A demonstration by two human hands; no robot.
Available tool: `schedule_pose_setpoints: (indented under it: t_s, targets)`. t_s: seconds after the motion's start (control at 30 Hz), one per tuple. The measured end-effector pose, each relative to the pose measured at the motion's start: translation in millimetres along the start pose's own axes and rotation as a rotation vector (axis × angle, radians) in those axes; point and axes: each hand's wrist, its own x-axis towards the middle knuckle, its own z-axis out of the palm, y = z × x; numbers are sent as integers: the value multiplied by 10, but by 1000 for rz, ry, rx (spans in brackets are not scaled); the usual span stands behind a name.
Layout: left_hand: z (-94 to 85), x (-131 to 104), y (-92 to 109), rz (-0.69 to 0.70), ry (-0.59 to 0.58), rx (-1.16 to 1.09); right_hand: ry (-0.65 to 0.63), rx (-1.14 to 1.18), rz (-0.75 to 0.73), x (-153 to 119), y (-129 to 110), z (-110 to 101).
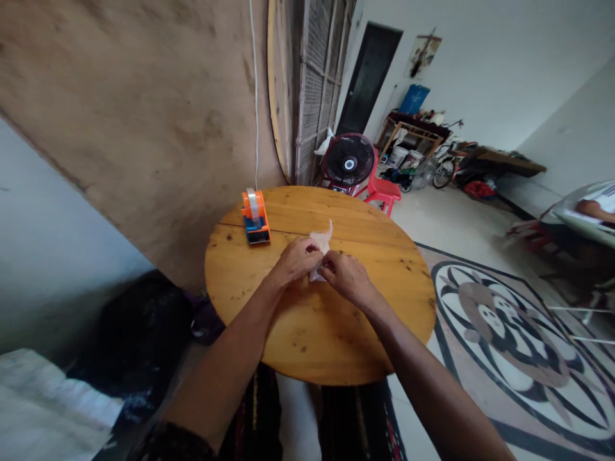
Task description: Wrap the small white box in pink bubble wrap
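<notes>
A small, thin, whitish plastic bag is between my hands above the middle of the round wooden table. My left hand pinches its left side with curled fingers. From the right, my right hand grips the same bag, fingers bent and close to the left fingertips. One wispy corner of it sticks up beyond the hands; the lower part is partly covered by the fingers. Whether anything is inside cannot be seen.
An orange and blue tape dispenser stands at the table's back left. Beyond the table are a fan and a red plastic chair. Dark bags lie on the floor at left. Another person's arm shows at far right.
</notes>
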Motion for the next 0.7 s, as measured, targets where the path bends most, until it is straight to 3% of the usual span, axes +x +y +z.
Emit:
schedule_pose_setpoints:
  t_s: [0.47, 0.6, 0.7]
  targets:
    - [190, 28, -43, 2, 107, 76, 29, 222, -13, 41, 105, 37]
    - [229, 6, -21, -20, 146, 97, -5, 523, -56, 96, 298, 110]
    - [241, 8, 4, -17, 149, 125, 37, 679, 44, 238, 481, 148]
